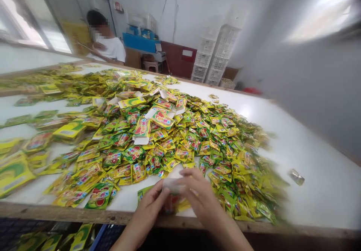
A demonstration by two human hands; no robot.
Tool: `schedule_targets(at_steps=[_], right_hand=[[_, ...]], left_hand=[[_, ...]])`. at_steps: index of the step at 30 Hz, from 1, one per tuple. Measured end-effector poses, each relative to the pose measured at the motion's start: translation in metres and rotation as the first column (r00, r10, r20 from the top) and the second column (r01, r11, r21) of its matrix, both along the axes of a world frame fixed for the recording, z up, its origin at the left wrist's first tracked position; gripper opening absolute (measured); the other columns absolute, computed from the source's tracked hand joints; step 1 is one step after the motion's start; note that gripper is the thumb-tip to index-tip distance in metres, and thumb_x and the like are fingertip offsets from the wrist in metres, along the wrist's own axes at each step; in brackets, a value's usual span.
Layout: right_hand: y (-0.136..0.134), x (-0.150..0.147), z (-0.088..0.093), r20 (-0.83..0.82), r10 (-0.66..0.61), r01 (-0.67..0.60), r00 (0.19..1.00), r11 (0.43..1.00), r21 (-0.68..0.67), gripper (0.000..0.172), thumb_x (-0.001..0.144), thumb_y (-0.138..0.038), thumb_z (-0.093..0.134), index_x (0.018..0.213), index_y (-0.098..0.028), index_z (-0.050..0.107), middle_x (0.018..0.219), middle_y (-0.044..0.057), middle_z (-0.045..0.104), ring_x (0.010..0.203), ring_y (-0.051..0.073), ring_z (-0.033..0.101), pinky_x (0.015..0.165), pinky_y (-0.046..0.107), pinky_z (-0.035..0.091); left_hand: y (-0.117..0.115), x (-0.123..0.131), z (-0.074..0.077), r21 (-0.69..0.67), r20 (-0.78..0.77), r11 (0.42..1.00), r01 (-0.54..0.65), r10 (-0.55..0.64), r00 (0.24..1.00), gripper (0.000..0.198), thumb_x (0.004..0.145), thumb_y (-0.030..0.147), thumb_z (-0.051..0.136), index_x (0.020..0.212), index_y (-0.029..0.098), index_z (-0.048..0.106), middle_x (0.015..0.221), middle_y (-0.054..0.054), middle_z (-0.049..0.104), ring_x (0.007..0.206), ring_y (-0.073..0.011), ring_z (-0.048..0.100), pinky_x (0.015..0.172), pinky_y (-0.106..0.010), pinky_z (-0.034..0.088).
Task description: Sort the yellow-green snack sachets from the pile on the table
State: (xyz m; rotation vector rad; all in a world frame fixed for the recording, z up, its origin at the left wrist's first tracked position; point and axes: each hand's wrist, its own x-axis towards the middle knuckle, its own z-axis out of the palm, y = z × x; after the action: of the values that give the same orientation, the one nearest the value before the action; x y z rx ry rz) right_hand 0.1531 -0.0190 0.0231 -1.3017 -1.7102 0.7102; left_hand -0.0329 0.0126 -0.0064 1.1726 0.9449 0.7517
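Note:
A big heap of small green and yellow sachets (169, 138) covers the white table (282, 130). Both my hands are at the near edge of the table, close together. My left hand (149, 206) and my right hand (197, 194) are closed round a small stack of sachets (172, 196), with a pale packet back showing on top between the fingers. The heap lies just beyond my fingertips.
A wooden rim (70, 214) edges the table's near side. One silvery packet (296, 176) lies alone at the right. A person in a white shirt (108, 46) sits at the far end. White crates (214, 55) are stacked by the back wall. More sachets lie in a bin (56, 239) below.

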Motion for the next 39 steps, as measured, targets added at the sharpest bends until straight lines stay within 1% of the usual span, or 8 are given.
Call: schedule_targets(at_steps=[2,6,12,15,21,27,35,39], right_hand=[[-0.006,-0.003,-0.010,-0.283,-0.117,0.071,0.952,0.983,-0.168,0.019,0.092,-0.029,0.058,0.108,-0.026,0.068,0.099,0.005,0.063,0.081,0.017,0.060,0.069,0.028,0.050],[-0.010,-0.017,-0.026,-0.575,-0.178,-0.116,0.798,0.892,-0.436,0.019,0.085,-0.034,0.066,0.097,-0.020,0.070,0.073,0.000,0.062,0.050,0.010,0.046,0.044,0.021,0.038],[0.002,-0.021,-0.018,-0.401,-0.146,0.120,0.904,0.989,-0.090,0.015,0.087,-0.029,0.066,0.095,-0.025,0.078,0.087,0.005,0.072,0.083,0.019,0.063,0.077,0.030,0.049],[0.007,-0.021,-0.016,-0.401,-0.172,0.151,0.900,0.985,-0.084,0.013,0.085,-0.028,0.068,0.091,-0.025,0.079,0.083,0.005,0.072,0.078,0.019,0.064,0.073,0.029,0.050],[0.007,-0.024,-0.025,-0.379,-0.230,0.224,0.896,0.973,-0.062,0.011,0.079,-0.023,0.076,0.089,-0.025,0.079,0.075,0.002,0.071,0.066,0.016,0.062,0.063,0.026,0.049],[0.004,-0.020,-0.030,-0.427,-0.143,0.174,0.893,0.984,0.034,0.016,0.077,-0.018,0.077,0.091,-0.026,0.078,0.083,0.003,0.073,0.075,0.018,0.067,0.070,0.027,0.054],[-0.016,-0.010,-0.024,-0.170,-0.039,0.056,0.985,0.994,0.092,0.024,0.090,-0.021,0.062,0.109,-0.030,0.073,0.116,0.007,0.063,0.091,0.017,0.064,0.083,0.031,0.053],[-0.001,0.021,-0.031,-0.193,-0.198,0.187,0.961,0.980,-0.072,0.020,0.090,-0.028,0.058,0.098,-0.022,0.075,0.091,0.006,0.070,0.075,0.017,0.065,0.067,0.028,0.055]], left_hand=[[-0.001,-0.003,0.003,-0.066,0.017,0.998,-0.024,0.025,1.000,0.041,0.093,0.048,0.048,0.121,0.025,0.066,0.114,-0.003,0.071,0.120,-0.0270,0.054,0.107,-0.041,0.037],[0.002,-0.005,0.014,-0.096,0.009,0.993,0.075,-0.074,0.997,0.035,0.088,0.042,0.060,0.117,0.026,0.069,0.122,-0.003,0.068,0.121,-0.0251,0.055,0.108,-0.037,0.038],[0.012,-0.009,0.013,0.097,-0.152,0.987,-0.130,0.143,0.978,0.030,0.072,0.041,0.076,0.096,0.023,0.077,0.100,-0.005,0.077,0.100,-0.0265,0.066,0.090,-0.032,0.052],[0.012,-0.007,0.003,0.206,-0.159,0.962,-0.179,0.213,0.964,0.027,0.074,0.041,0.075,0.095,0.025,0.078,0.102,-0.004,0.077,0.103,-0.0273,0.066,0.091,-0.033,0.052],[0.014,-0.003,-0.003,0.336,-0.193,0.935,-0.113,0.186,0.963,0.023,0.081,0.037,0.070,0.101,0.027,0.075,0.103,-0.002,0.074,0.098,-0.0226,0.067,0.084,-0.027,0.054],[0.018,-0.008,0.000,0.594,-0.161,0.805,-0.016,0.138,0.977,0.015,0.082,0.022,0.070,0.094,0.029,0.077,0.097,-0.002,0.075,0.096,-0.0218,0.067,0.089,-0.031,0.053],[0.005,-0.013,-0.011,0.634,-0.192,0.766,0.100,0.031,0.981,0.027,0.080,0.019,0.071,0.103,0.032,0.076,0.107,-0.003,0.076,0.100,-0.0240,0.069,0.089,-0.033,0.055],[0.006,-0.029,-0.002,0.526,-0.227,0.847,-0.082,0.233,0.946,0.023,0.081,0.030,0.071,0.104,0.031,0.074,0.106,-0.002,0.075,0.100,-0.0237,0.068,0.091,-0.032,0.052]])
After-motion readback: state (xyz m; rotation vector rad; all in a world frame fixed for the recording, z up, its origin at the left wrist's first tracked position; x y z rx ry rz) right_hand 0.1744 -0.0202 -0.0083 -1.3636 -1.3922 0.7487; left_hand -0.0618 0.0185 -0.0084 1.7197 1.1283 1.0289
